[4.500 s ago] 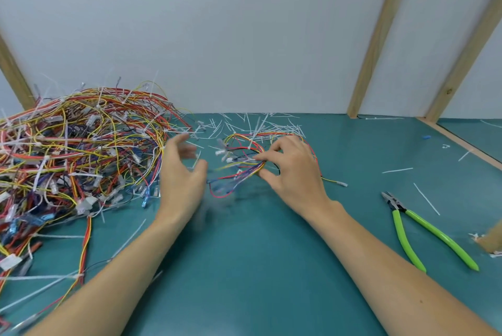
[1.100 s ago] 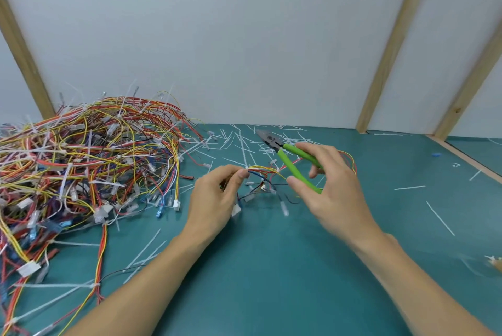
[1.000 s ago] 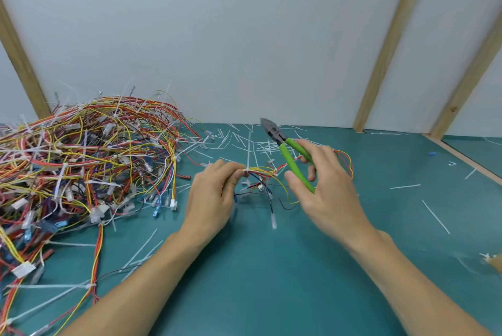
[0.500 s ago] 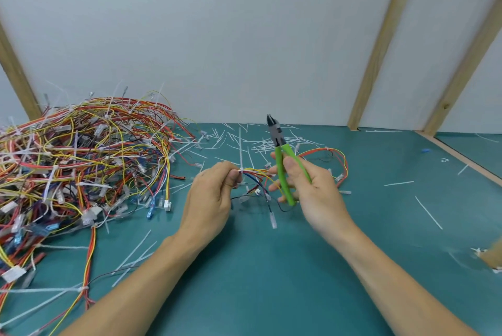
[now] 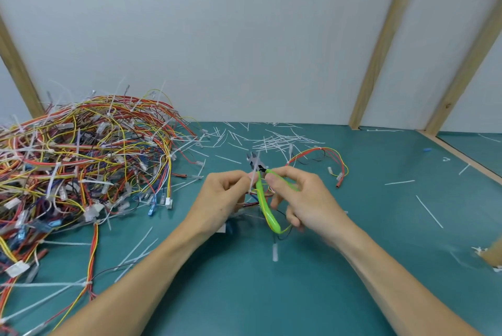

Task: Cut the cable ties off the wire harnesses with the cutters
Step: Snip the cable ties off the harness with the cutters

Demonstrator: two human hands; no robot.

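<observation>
We take the teal work mat [image 5: 244, 295] as our reference. The largest item on it is the heap of uncut harnesses [image 5: 81, 162], occupying the mat's far-left area, presumably staged there as the supply still to be processed. At the mat's far centre lies a scatter of cut tie offcuts [image 5: 271, 140], white strips that suggest this is the working zone. Just right of that scatter rests a single loose harness [image 5: 320, 162], lying flat and apart from the hands.

Over the mat's centre, our left hand [image 5: 217, 200] pinches a small harness [image 5: 260, 200] between thumb and forefinger, with a white cable tie [image 5: 254, 181] standing up from the pinch (held taut, we judge, so the blades can reach it without touching the wires). Our right hand [image 5: 307, 200] is wrapped around the green-handled cutters [image 5: 264, 200], fingers curled on the handles. The cutter nose points away from us and sits right at the tie; whether the blades have closed on it cannot be determined, as this area is blurred. We judge the cut is imminent.
</observation>
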